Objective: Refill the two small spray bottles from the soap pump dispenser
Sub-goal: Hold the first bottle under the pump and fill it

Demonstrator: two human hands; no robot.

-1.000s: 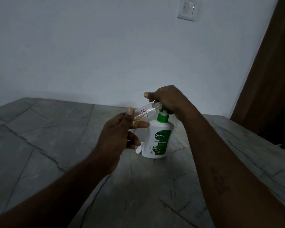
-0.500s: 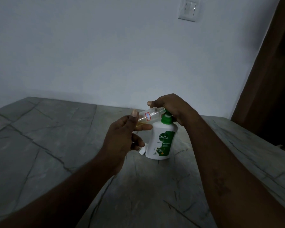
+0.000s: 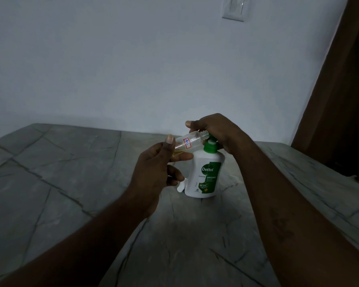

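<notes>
A white soap dispenser (image 3: 203, 177) with a green pump head and a green label stands on the grey stone table (image 3: 71, 175). My right hand (image 3: 214, 131) curls over the pump head from above. My left hand (image 3: 155, 168) pinches a small clear spray bottle (image 3: 190, 142), which has no cap. The bottle is tilted almost flat, its open neck up against the pump nozzle. A little yellow liquid lies in its lower end, and it bears a small sticker. A small white object (image 3: 180, 187) lies at the dispenser's left foot, mostly hidden by my left hand.
A white wall with a light switch (image 3: 234, 8) rises behind the table. A dark brown door (image 3: 340, 96) stands at the right. The table's right edge runs close to that door.
The view has shifted slightly. Both hands, the small bottle and the dispenser keep the same hold and pose; my right hand's fingers look a little higher than half a second ago.
</notes>
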